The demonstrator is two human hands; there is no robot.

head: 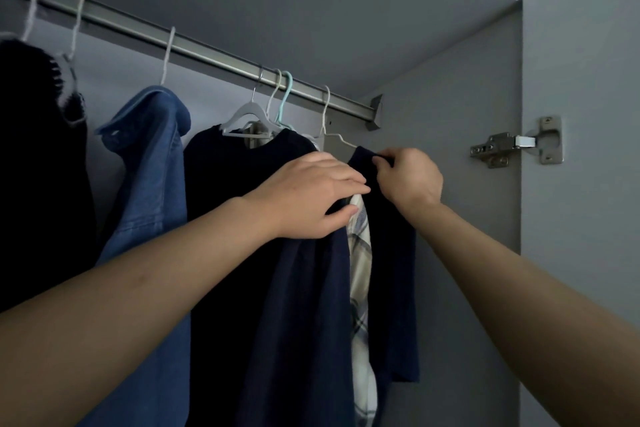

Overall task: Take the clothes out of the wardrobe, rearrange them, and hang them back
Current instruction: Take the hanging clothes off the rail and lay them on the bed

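A metal rail (214,57) runs across the wardrobe with several hangers on it. At its right end a dark navy garment (391,253) hangs on a white wire hanger (337,137); my right hand (410,177) pinches its shoulder edge. My left hand (311,198) lies on the shoulder of a navy top (294,288) next to it, thumb under the fabric. A pale plaid shirt (360,260) shows between the two. Further left hang a blue denim shirt (149,184) and a black knit garment (34,149).
The wardrobe's side wall (467,218) stands close on the right, with a metal door hinge (516,142) on the panel edge. A grey hanger (247,114) and a mint hanger (286,94) crowd together on the rail above the navy top.
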